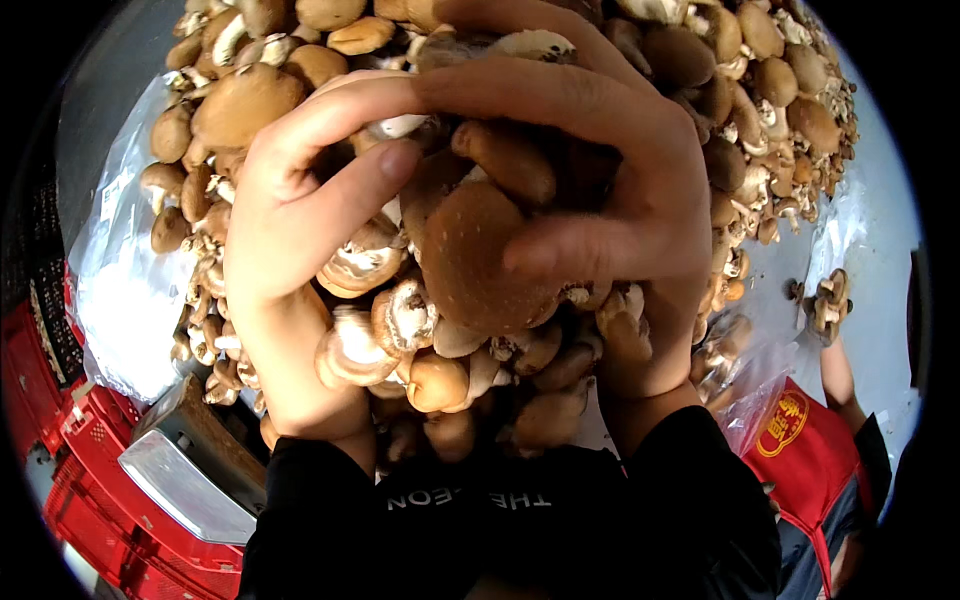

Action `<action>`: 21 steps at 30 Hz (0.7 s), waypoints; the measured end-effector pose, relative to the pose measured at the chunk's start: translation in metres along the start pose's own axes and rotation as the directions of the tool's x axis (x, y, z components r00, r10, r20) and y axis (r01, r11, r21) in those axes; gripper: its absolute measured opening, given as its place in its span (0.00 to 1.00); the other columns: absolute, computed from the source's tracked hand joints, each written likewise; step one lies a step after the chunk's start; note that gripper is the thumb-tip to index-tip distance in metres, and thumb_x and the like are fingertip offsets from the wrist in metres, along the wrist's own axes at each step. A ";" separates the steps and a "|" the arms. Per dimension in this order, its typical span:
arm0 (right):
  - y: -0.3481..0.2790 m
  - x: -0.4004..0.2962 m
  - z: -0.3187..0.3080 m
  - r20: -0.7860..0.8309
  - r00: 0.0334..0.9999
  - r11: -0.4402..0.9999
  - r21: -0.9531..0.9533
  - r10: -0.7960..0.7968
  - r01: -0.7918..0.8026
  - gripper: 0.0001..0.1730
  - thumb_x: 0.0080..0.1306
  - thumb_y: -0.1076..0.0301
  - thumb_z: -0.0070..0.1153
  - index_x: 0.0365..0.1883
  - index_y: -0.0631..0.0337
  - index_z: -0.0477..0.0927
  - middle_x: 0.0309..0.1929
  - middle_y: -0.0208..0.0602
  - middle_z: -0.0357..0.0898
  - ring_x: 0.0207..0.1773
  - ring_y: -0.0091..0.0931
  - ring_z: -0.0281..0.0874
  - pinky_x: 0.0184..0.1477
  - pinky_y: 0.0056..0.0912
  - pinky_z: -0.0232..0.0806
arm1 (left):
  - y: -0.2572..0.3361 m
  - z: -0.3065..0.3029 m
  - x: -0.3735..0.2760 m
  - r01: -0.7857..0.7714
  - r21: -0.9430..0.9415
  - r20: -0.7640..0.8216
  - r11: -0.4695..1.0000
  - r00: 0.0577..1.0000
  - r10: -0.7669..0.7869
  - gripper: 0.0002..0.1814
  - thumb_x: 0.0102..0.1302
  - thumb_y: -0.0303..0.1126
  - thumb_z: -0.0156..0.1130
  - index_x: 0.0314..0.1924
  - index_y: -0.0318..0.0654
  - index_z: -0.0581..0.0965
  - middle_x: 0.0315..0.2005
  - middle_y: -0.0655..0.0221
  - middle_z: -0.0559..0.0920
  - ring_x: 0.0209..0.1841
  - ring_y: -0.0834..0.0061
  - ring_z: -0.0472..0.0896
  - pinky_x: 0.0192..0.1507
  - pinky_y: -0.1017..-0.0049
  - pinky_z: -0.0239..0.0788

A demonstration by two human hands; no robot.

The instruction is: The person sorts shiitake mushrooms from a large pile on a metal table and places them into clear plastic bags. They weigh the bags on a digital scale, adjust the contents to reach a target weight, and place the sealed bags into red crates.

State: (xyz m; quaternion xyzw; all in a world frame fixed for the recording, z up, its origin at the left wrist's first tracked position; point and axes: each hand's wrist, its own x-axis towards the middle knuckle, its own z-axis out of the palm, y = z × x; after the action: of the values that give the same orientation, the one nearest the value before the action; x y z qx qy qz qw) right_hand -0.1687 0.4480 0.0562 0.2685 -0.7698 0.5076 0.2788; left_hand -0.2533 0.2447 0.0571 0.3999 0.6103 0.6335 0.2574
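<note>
My left hand (pixel 289 195) and my right hand (pixel 656 172) arch over a heap of brown shiitake mushrooms (pixel 247 105). Their fingers meet and overlap at the top, forming a ring. Inside it lies a large dark cap (pixel 472 255), with my blurred right thumb in front of it. A smaller brown mushroom (pixel 510 161) sits just above that cap. My left thumb is apart from the index finger, over paler mushrooms (pixel 364 262). A pale-stemmed mushroom (pixel 536 46) shows between the right fingers. Whether either hand grips anything is not clear.
Clear plastic (pixel 131 300) lies left of the heap, above red plastic crates (pixel 112 487) and a metal box-like object (pixel 187 480). At right, another person's hand (pixel 829 341) holds mushrooms (pixel 829 304); that person wears a red apron (pixel 806 442). A plastic bag (pixel 739 375) holds mushrooms nearby.
</note>
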 end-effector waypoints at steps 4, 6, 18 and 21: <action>-0.031 0.022 -0.002 -0.043 0.993 0.994 -0.021 -0.112 0.111 0.24 0.53 0.71 0.64 0.50 0.61 0.79 0.48 0.42 0.78 0.50 0.35 0.74 0.54 0.34 0.65 | 0.018 0.005 0.000 0.023 0.058 -0.038 0.998 0.999 -0.021 0.15 0.61 0.25 0.60 0.50 0.33 0.77 0.42 0.71 0.81 0.45 0.82 0.76 0.49 0.81 0.67; -0.044 0.027 -0.017 -0.053 0.997 0.999 -0.016 -0.052 0.052 0.16 0.57 0.74 0.60 0.45 0.63 0.80 0.46 0.40 0.80 0.44 0.30 0.79 0.46 0.26 0.74 | 0.028 0.009 -0.007 0.070 0.019 -0.133 0.997 0.989 -0.067 0.14 0.62 0.25 0.60 0.48 0.34 0.77 0.42 0.70 0.81 0.45 0.82 0.77 0.49 0.82 0.67; -0.225 -0.106 -0.011 -0.700 0.295 0.566 0.188 0.651 -0.802 0.15 0.63 0.75 0.53 0.49 0.64 0.77 0.42 0.34 0.79 0.44 0.22 0.74 0.47 0.20 0.65 | 0.065 0.068 -0.225 0.311 0.303 -0.771 0.901 0.635 0.040 0.07 0.64 0.24 0.58 0.42 0.33 0.77 0.39 0.67 0.80 0.43 0.78 0.76 0.48 0.78 0.67; -0.259 -0.188 0.037 -0.552 0.394 0.438 -0.058 0.735 -0.897 0.15 0.59 0.73 0.55 0.44 0.66 0.76 0.38 0.40 0.78 0.41 0.28 0.75 0.46 0.27 0.67 | 0.070 0.094 -0.295 0.493 0.294 -0.717 0.819 0.680 -0.152 0.03 0.63 0.23 0.58 0.38 0.34 0.77 0.34 0.72 0.79 0.38 0.82 0.75 0.43 0.82 0.66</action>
State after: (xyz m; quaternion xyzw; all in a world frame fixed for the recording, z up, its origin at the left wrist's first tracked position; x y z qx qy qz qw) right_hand 0.1373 0.3500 0.0760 -0.3316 -0.7879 0.4796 0.1981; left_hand -0.0029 0.0489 0.0626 0.0788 0.8563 0.5096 0.0301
